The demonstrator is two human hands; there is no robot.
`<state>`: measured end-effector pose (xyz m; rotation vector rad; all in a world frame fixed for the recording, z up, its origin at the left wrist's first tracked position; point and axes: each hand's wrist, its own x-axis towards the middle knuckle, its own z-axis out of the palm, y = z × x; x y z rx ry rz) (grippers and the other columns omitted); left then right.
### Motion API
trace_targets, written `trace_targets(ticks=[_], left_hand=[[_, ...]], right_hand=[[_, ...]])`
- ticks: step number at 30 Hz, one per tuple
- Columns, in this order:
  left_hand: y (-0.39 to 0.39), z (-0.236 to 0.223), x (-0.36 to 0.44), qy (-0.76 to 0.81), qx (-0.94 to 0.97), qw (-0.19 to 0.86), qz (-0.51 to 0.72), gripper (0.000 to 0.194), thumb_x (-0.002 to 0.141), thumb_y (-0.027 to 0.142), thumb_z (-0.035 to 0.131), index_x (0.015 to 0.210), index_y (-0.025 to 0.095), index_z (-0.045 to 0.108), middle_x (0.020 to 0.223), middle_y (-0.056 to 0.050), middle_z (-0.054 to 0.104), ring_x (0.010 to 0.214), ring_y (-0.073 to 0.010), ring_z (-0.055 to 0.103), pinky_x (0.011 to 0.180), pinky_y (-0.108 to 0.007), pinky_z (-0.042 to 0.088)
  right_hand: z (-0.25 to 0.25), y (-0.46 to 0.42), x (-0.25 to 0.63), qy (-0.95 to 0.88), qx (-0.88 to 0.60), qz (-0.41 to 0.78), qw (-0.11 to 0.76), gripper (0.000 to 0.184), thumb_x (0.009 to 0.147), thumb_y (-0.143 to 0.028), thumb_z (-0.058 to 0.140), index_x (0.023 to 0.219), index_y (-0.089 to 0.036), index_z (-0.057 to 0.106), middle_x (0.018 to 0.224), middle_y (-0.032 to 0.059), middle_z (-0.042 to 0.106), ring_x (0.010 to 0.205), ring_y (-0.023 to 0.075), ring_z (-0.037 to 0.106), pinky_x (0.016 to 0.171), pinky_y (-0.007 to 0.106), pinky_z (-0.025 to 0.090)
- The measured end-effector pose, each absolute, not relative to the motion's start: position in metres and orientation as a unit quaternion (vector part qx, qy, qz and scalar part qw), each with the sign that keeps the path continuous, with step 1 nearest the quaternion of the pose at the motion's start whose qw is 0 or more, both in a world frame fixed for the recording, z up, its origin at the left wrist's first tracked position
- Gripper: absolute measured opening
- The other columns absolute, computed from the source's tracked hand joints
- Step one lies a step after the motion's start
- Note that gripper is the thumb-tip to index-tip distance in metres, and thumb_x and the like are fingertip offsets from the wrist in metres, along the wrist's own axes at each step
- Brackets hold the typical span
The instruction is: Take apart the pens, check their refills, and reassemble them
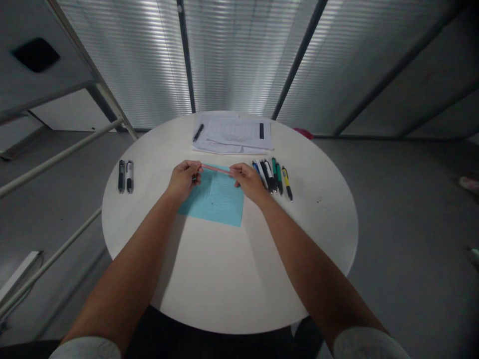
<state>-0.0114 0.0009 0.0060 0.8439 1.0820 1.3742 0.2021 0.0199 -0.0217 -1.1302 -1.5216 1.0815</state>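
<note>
Starting from the left of a round white table (pixel 299 264), two black pens with white parts (pixel 125 177) lie side by side, well apart from the hands. Next, the left hand (pixel 182 180) is closed narrow and pinches one end of a thin pink rod (pixel 216 169). This rod is held in the air over the top edge of a light blue sheet (pixel 213 202), which lies flat on the table. Behind it are printed papers (pixel 234 133) with a black pen (pixel 198 132) on them. The right hand (pixel 249 182) pinches the rod's other end, just beside a row of colored pens (pixel 272 178).
</note>
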Motion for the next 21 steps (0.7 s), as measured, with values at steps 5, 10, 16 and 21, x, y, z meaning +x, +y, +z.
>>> trace_targets(ticks=[5, 10, 16, 21], left_hand=[[0.0022, 0.0068, -0.0119, 0.462, 0.343, 0.565, 0.591, 0.011, 0.079, 0.020, 0.068, 0.075, 0.016, 0.059, 0.067, 0.001, 0.057, 0.049, -0.0070, 0.049, 0.043, -0.021, 0.038], [0.0022, 0.0075, -0.0105, 0.478, 0.338, 0.551, 0.595, 0.010, 0.080, 0.020, 0.066, 0.074, 0.016, 0.058, 0.068, 0.001, 0.057, 0.048, -0.0070, 0.049, 0.041, -0.020, 0.038], [0.0025, 0.0064, -0.0092, 0.491, 0.347, 0.541, 0.588, 0.011, 0.081, 0.020, 0.065, 0.073, 0.016, 0.058, 0.072, 0.000, 0.058, 0.047, -0.0063, 0.049, 0.040, -0.021, 0.040], [0.0037, 0.0053, -0.0105, 0.483, 0.355, 0.546, 0.585, 0.013, 0.082, 0.020, 0.065, 0.072, 0.015, 0.059, 0.073, -0.001, 0.057, 0.048, -0.0062, 0.050, 0.041, -0.020, 0.040]], right_hand=[[-0.0240, 0.0203, 0.2018, -0.635, -0.461, 0.432, 0.445, 0.024, 0.085, -0.043, 0.058, 0.085, -0.020, 0.065, 0.064, -0.0026, 0.063, 0.050, 0.0082, 0.049, 0.048, 0.021, 0.038], [-0.0222, 0.0206, 0.2022, -0.628, -0.454, 0.418, 0.474, 0.023, 0.076, -0.038, 0.066, 0.091, -0.021, 0.066, 0.079, -0.0018, 0.062, 0.054, 0.0082, 0.050, 0.049, 0.023, 0.039], [-0.0238, 0.0230, 0.2040, -0.653, -0.459, 0.380, 0.468, 0.022, 0.073, -0.029, 0.067, 0.093, -0.020, 0.067, 0.089, 0.0006, 0.063, 0.062, 0.0094, 0.051, 0.058, 0.025, 0.042], [-0.0229, 0.0200, 0.2042, -0.650, -0.469, 0.394, 0.451, 0.025, 0.080, -0.038, 0.062, 0.098, -0.021, 0.067, 0.092, 0.0017, 0.067, 0.062, 0.0101, 0.055, 0.057, 0.025, 0.043]])
